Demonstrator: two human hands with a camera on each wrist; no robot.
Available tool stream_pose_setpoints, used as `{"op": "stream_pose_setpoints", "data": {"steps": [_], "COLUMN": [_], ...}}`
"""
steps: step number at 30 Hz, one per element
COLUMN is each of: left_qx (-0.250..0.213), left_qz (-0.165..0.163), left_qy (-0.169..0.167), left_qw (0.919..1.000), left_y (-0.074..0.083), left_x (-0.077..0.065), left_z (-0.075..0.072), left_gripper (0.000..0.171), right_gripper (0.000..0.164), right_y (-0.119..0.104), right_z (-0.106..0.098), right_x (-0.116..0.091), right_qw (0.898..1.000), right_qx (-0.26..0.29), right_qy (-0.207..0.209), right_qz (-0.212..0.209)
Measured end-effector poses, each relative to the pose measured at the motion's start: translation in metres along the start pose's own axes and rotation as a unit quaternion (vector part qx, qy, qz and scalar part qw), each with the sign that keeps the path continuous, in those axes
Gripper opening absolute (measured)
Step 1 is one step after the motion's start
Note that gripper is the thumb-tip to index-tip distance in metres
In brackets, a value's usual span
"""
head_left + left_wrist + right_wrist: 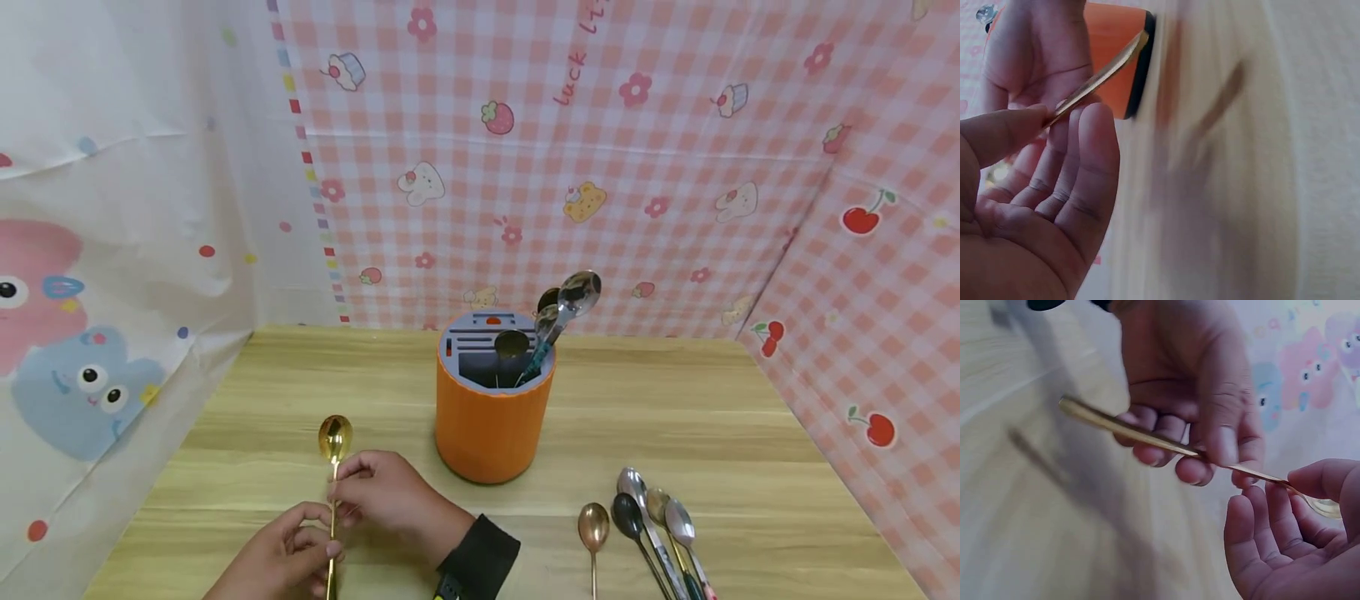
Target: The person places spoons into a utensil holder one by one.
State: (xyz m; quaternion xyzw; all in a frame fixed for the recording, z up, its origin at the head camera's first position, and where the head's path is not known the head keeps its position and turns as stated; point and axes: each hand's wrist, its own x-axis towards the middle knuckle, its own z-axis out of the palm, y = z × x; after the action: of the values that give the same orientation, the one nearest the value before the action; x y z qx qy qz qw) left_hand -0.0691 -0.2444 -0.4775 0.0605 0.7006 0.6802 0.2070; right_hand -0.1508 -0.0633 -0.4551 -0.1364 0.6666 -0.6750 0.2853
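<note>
Right hand (397, 500): thumb and fingertips are pinched together on the golden spoon (335, 433), just below its bowl.
Left hand (273, 558): thumb and fingers clamp the same handle lower down.
Golden spoon: held over the front left of the wooden table (637, 417), bowl pointing away from the person; the handle's end shows in both wrist views.
Step in hand: seemingly a change of grip or a pass between hands.
Next move: likely calls for one pinch to stay firm while the other loosens.
Orange holder (487, 437): upright, ahead and to the right of the hands, not touching them.
Standing spoons (581, 293): bowls up, mostly leaning right, beyond the rim.
Open room: bare wood between spoon and holder, and left to the white cloth (187, 292).
Edges: the holder's rim and leaning spoons would need clearing on a rightward reach.
Loose spoons (592, 525): five, lying front right, well apart from the hands.
</note>
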Motion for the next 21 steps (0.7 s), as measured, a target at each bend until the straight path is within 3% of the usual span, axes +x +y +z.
{"op": "stream_pose_setpoints", "data": {"steps": [3,10,12,16,21], "left_qx": [0.006,0.027,0.051,0.096,0.132], "left_qz": [0.026,0.012,0.027,0.065,0.075], "left_qy": [-0.002,0.024,0.031,0.047,0.069], "left_qw": [0.9997,0.9993,0.9978,0.9921,0.986], "left_y": [0.005,0.024,0.031,0.05,0.079], "left_x": [0.002,0.009,0.011,0.017,0.025], "left_z": [0.004,0.018,0.022,0.031,0.044], "left_gripper": [0.037,0.041,0.037,0.03,0.03], "right_gripper": [0.006,0.007,0.008,0.009,0.013], "right_y": [-0.013,-0.045,-0.055,-0.075,-0.1], "right_z": [-0.006,-0.02,-0.025,-0.035,-0.053], "right_x": [-0.003,-0.012,-0.016,-0.024,-0.035], "right_qw": [1.0,0.998,0.998,0.996,0.993], "right_qx": [0.017,0.036,0.03,0.009,-0.009], "right_qy": [-0.001,-0.014,-0.018,-0.02,-0.018], "right_qz": [-0.01,-0.05,-0.061,-0.086,-0.116]}}
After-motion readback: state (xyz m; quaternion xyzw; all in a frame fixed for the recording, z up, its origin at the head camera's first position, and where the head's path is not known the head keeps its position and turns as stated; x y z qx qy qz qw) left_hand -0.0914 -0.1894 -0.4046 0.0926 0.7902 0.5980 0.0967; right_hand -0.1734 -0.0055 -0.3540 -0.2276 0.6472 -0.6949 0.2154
